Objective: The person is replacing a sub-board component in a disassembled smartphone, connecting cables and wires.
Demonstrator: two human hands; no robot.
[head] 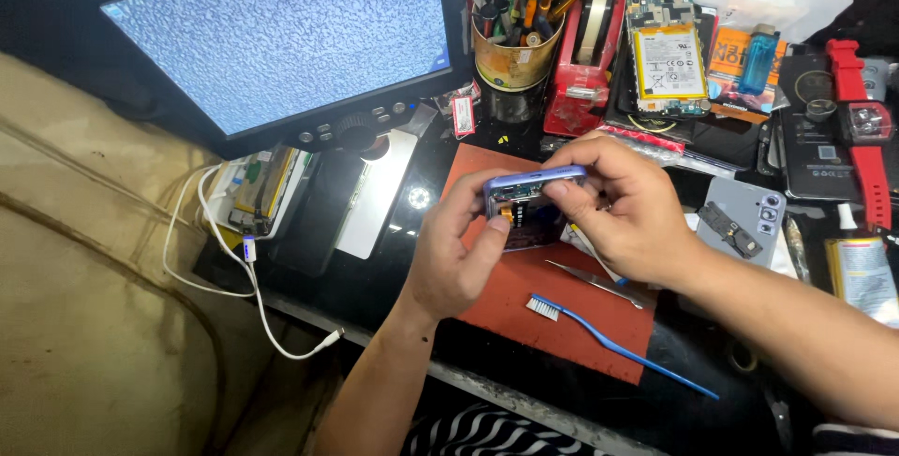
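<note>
I hold an opened lavender-framed phone [524, 196] above a red work mat [552, 311]. My left hand [459, 255] grips its near left corner, thumb pressed by an orange part inside. My right hand [623, 203] clasps the top and right side, fingers curled over the frame. The phone's inner boards face me; much of its body is hidden by my fingers.
Metal tweezers [599, 283] and a blue toothbrush [618, 344] lie on the mat. A microscope monitor [281, 35] stands at the back left, a tool cup [510, 44] and red tape dispenser [576, 72] behind. Another opened phone with battery [667, 58], a grey back cover [744, 222] and white cables [234, 269] lie around.
</note>
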